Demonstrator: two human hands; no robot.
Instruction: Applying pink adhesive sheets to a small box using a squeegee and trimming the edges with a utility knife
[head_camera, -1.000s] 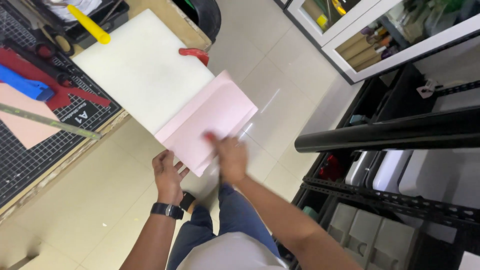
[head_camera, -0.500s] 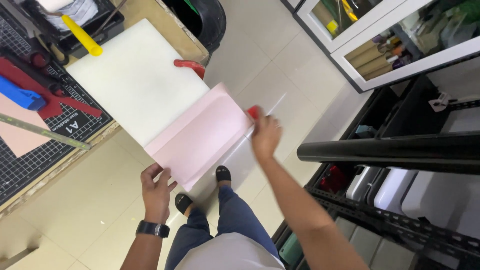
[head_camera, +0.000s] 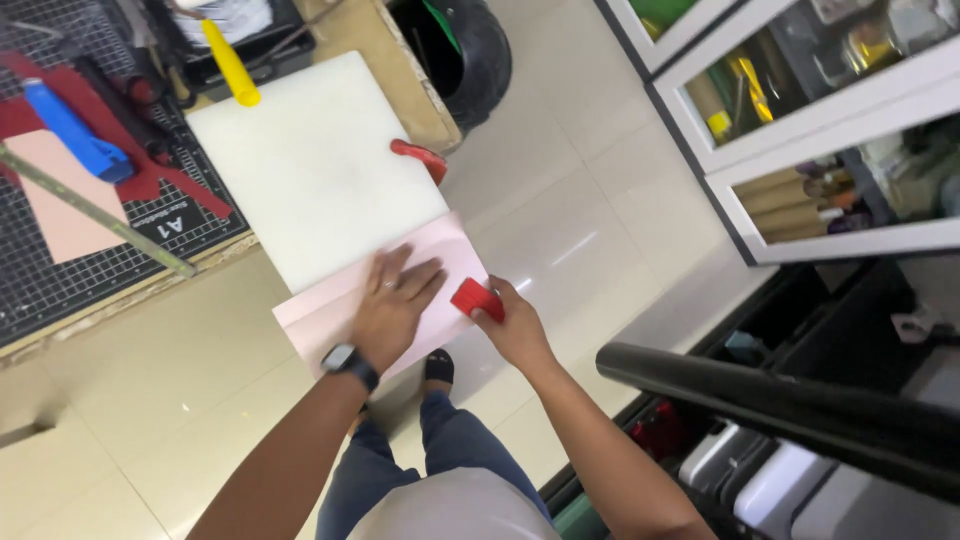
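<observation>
Your left hand (head_camera: 392, 303) lies flat, palm down and fingers spread, on the pink sheet (head_camera: 385, 300). It presses the sheet and grips nothing. A dark smartwatch (head_camera: 350, 364) sits on that wrist.

Your right hand (head_camera: 512, 325) is closed around a small red block (head_camera: 476, 298). The block touches the right edge of the pink sheet, just beside the fingertips of your left hand. The two hands are close together but do not touch.

The pink sheet lies at the near corner of the white cutting board (head_camera: 310, 165). Its far edge rests on the board, and its near part overhangs the table edge toward your legs. It appears folded, but the picture does not show the fold clearly.

A red clamp (head_camera: 420, 158) sits at the right edge of the white board, apart from both hands. A yellow handle (head_camera: 230, 66) lies across the far-left corner of the board.

Left of the board, a gridded cutting mat (head_camera: 70, 270) covers the table. On it lie a metal ruler (head_camera: 95, 210) set diagonally, a blue tool (head_camera: 75, 130), strips of red material (head_camera: 150, 180) and a pale pink piece (head_camera: 60, 195).

A dark waste bin (head_camera: 470, 55) stands on the tiled floor (head_camera: 570, 200) beyond the table. A glass-front cabinet (head_camera: 800, 110) stands at the right, with a black bar (head_camera: 780, 405) crossing below it.
</observation>
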